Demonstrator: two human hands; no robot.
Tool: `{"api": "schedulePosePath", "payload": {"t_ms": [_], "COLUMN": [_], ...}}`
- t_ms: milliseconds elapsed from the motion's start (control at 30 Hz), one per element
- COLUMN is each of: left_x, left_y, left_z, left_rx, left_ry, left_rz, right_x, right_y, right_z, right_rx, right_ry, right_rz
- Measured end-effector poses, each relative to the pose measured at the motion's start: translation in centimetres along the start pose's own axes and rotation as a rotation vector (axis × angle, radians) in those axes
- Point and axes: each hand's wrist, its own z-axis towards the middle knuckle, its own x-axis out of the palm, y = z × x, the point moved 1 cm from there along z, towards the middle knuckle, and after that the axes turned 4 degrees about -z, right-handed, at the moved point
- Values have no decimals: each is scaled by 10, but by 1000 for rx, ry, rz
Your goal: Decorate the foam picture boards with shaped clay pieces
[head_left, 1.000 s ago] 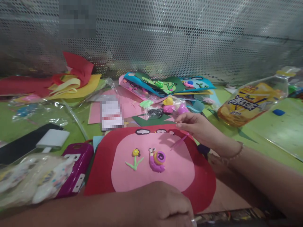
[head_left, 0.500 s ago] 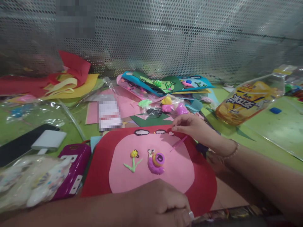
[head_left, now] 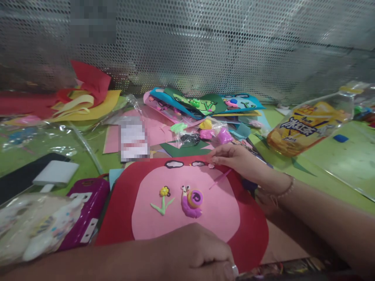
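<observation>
In front of me lies a red paper sheet (head_left: pixel 114 214) with rounded corners and a pink paper shape (head_left: pixel 152 230) on it. On the pink paper are a purple clay snail (head_left: pixel 191 203) with a spiral shell and a yellow clay flower (head_left: pixel 164 192) with green leaves. Two white cloud shapes with dark outlines (head_left: pixel 174 164) sit along the top edge. My right hand (head_left: pixel 234 160) pinches its fingertips together at the upper edge, touching or just above a small pink clay bit (head_left: pixel 211 166). My left hand (head_left: pixel 202 249) is curled over the lower edge; whatever its fingers hold is hidden.
A thin purple strip (head_left: pixel 219 179) lies by my right wrist. Bagged clay lumps (head_left: pixel 206 132) and finished paper pictures (head_left: pixel 202 103) are behind. A drink bottle (head_left: pixel 307 125) leans at right; a purple case (head_left: pixel 88 210) and a white charger (head_left: pixel 55 173) lie left.
My right hand has shifted slightly left, its fingertips now closer to the small pink clay bit. My left hand stays at the lower edge. The view has moved a little.
</observation>
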Motion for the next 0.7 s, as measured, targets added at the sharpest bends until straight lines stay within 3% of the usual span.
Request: {"api": "schedulePosePath", "payload": {"t_ms": [700], "left_x": [0], "left_y": [7], "left_z": [0], "left_rx": [59], "left_ry": [27], "left_rz": [24], "right_x": [-2], "right_y": [-9], "right_z": [2], "right_rx": [38], "right_ry": [7], "right_rz": [150]}}
